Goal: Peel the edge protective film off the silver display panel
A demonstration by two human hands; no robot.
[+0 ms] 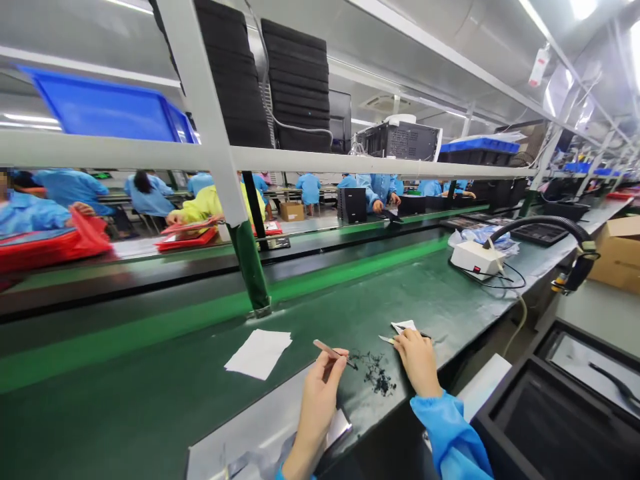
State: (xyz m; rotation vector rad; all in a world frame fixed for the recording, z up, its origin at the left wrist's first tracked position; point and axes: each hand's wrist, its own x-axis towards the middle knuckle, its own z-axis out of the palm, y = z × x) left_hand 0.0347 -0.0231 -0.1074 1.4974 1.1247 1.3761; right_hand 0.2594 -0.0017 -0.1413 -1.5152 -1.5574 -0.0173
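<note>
Past a grey panel (270, 417), the left hand (319, 390) pinches a slim metal tool (323, 347) over the green bench (200, 387), dark scraps (383, 383) just beside it, while the right hand (419, 362), whose grip I cannot tell, touches a small blade (385, 340) near white paper (404, 325).

The right sleeve (447, 427) is bright blue. It is long, loose and a bit puffy. The cloth is thin and a little shiny, with lots of soft folds. Light and dark blue patches show where it bends. The cuff (425, 402) is the same blue, all bunched up around the arm. Only a tiny bit of the left sleeve (281, 474) peeks in at the bottom, and it is blue too. The left hand (323, 393) is bare, and so is the right hand (419, 361).
</note>
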